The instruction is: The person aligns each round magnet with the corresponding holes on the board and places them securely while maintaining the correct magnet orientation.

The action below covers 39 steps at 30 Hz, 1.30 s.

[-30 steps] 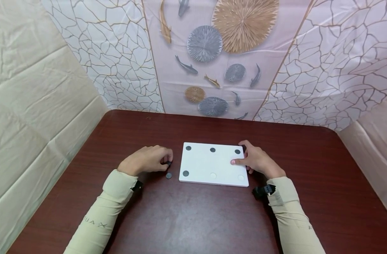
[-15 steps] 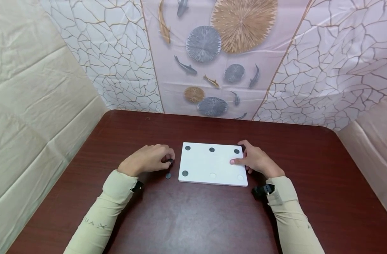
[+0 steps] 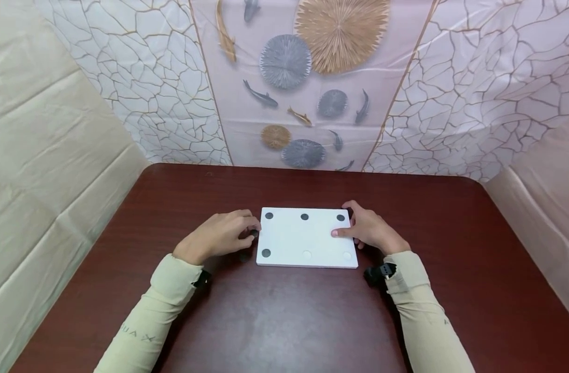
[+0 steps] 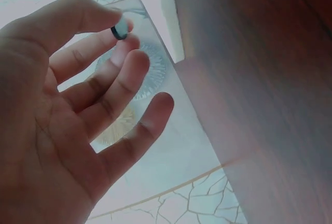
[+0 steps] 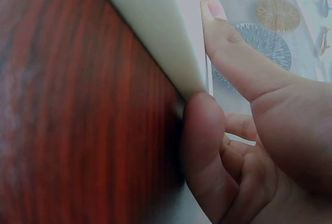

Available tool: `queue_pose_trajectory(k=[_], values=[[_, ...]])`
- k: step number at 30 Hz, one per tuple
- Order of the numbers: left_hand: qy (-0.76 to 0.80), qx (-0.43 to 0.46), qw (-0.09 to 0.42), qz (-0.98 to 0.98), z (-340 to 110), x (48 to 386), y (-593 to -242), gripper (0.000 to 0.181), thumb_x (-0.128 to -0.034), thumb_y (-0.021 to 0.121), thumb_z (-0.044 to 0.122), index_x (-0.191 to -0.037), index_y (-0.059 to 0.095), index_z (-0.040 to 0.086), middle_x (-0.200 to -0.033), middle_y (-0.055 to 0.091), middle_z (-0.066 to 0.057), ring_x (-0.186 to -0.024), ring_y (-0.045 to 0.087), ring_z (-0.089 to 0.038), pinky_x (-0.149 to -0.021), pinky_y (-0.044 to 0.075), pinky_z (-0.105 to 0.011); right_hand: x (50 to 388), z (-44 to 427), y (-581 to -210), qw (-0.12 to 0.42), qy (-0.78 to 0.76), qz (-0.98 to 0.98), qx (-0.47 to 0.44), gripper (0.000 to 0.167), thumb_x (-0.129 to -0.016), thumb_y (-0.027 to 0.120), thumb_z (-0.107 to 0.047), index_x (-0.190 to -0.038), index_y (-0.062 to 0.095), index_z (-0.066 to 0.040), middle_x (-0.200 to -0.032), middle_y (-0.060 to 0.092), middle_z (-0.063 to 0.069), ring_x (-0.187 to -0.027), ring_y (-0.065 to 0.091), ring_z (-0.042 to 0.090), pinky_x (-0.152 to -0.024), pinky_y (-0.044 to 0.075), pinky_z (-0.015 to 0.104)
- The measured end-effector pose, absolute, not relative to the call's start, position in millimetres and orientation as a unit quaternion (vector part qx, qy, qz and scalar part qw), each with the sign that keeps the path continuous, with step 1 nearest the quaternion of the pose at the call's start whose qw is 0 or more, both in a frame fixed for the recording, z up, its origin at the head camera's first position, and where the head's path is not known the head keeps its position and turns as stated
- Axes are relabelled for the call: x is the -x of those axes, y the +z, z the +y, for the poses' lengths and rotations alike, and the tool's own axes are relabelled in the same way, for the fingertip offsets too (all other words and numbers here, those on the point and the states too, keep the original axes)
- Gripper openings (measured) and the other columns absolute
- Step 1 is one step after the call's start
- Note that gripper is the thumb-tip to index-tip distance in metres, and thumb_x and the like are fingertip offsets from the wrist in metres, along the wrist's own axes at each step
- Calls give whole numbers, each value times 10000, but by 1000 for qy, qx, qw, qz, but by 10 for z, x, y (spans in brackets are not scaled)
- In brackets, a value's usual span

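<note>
Between thumb and index finger, my left hand (image 3: 219,237) pinches a small dark disc (image 4: 120,28), just left of the white board (image 3: 298,238). The other left fingers are spread and loosely bent in the left wrist view. A second dark disc (image 3: 244,256) lies on the table below that hand, in shadow. Dark discs sit in the board's three back recesses and its front-left one (image 3: 266,253). The front-middle recess (image 3: 307,255) and front-right recess (image 3: 347,255) show white. My right hand (image 3: 370,228) grips the board's right edge, thumb on top.
The board lies flat on a dark red-brown wooden table (image 3: 284,321). A patterned cloth (image 3: 331,150) hangs behind the table's back edge, and beige cloth (image 3: 56,171) closes off the left side. Black straps with cameras are on both wrists.
My left hand has moved right with the pinched disc, up to the board's left edge. The right hand keeps its grip on the board. The head view has shifted slightly.
</note>
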<state>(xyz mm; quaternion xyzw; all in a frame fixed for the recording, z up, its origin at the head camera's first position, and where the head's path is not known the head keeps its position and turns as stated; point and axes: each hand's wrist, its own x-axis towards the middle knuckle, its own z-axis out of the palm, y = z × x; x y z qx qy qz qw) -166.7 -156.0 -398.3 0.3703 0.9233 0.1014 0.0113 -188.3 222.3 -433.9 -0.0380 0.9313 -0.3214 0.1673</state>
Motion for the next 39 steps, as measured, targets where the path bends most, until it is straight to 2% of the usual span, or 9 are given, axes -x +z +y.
queue_pose_trajectory(k=[5, 12, 22, 32, 39], values=[[94, -384, -15, 918, -1530, 1661, -4002, 141, -957, 731, 155, -1087, 775, 192, -1050, 663, 28, -878, 616, -114, -678, 545, -295, 1907, 2202, -4327, 171, -320, 931, 38, 910, -892, 866, -391, -1581, 357, -84, -972, 572, 138, -566, 614, 216, -545, 537, 341], [98, -405, -23, 909, -1445, 1654, -3962, 155, -948, 784, 197, -1102, 785, 186, -1057, 676, 28, -867, 611, -98, -675, 544, -282, 1907, 2217, -4338, 169, -317, 933, 35, 903, -895, 863, -391, -1580, 361, -85, -980, 581, 144, -575, 617, 221, -544, 541, 345], [103, -412, -11, 905, -1341, 1625, -3936, 156, -956, 805, 245, -1094, 793, 174, -1094, 699, 31, -916, 658, -107, -720, 569, -284, 1933, 2213, -4349, 170, -321, 931, 38, 910, -890, 869, -384, -1576, 359, -74, -960, 572, 138, -566, 612, 219, -545, 527, 341], [118, -426, -10, 897, -1197, 1627, -3880, 161, -949, 812, 191, -1106, 795, 163, -1107, 714, 20, -1014, 680, -115, -811, 588, -289, 1892, 2239, -4339, 172, -327, 929, 31, 912, -883, 876, -382, -1573, 362, -77, -960, 554, 144, -576, 594, 221, -545, 527, 339], [144, -428, 3, 892, -1105, 1633, -3817, 120, -951, 808, 195, -1068, 803, 170, -1061, 731, 46, -958, 695, -85, -779, 584, -260, 1907, 2216, -4322, 172, -324, 930, 38, 910, -890, 868, -389, -1576, 359, -76, -971, 565, 143, -578, 608, 223, -552, 544, 348]])
